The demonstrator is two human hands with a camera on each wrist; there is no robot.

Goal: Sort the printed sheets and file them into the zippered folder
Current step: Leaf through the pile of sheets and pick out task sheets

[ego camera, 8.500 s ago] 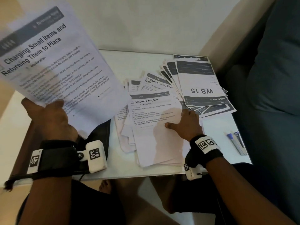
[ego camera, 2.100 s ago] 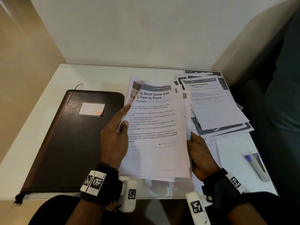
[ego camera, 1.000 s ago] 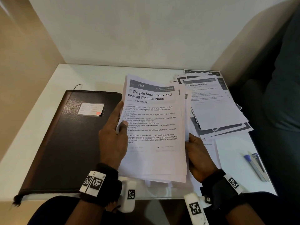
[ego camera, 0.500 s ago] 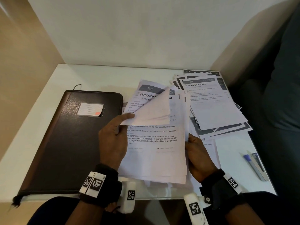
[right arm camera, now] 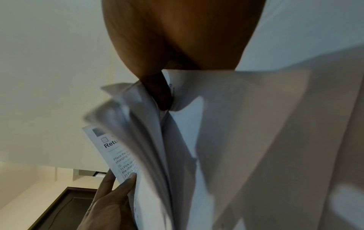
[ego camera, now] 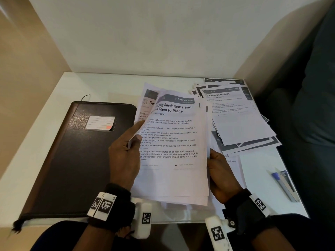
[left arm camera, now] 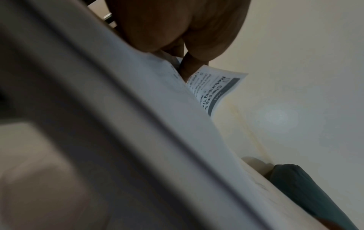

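A white worktop (ego camera: 101,87) sits in a corner, with a pale wall (ego camera: 145,33) behind it and a beige panel (ego camera: 23,69) along its left side. On its right near corner lies a pen with a blue cap (ego camera: 282,183), angled toward the front edge and touching a small printed card (ego camera: 286,175) that lies partly under it. Right of the worktop stands a dark teal upholstered seat (ego camera: 315,105), its cushion rising above the surface.
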